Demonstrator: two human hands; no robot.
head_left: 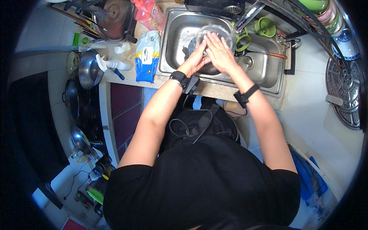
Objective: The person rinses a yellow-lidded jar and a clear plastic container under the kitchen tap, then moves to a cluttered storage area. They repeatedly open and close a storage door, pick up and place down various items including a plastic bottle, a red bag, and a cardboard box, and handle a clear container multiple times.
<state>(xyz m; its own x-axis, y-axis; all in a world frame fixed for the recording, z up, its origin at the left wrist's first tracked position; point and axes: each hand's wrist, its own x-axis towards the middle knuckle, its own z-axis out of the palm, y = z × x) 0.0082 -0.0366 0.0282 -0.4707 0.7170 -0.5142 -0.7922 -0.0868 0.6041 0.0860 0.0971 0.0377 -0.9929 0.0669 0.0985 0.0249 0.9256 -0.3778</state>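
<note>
Both hands meet palm to palm above the left basin of a steel double sink [172, 34], beneath the faucet [247, 17]. My right hand [220, 53] lies nearly flat, its extended fingers over those of my left hand [197, 57]. No held item shows, though the space between the palms is hidden. Under and behind the fingers is a clear round bowl [227, 30], partly covered by the hands. Lower in the basin sits a dark round object [192, 44], mostly hidden. Some dark scraps [185, 51] lie at its left.
The right basin holds a green strainer cup [264, 26], a green-rimmed item [243, 40] and a wooden-handled utensil [277, 55]. On the counter to the left are a blue-white packet [147, 57], a pink pump bottle [149, 15] and a white spray bottle [119, 64]. Steel racks [343, 83] hang at right.
</note>
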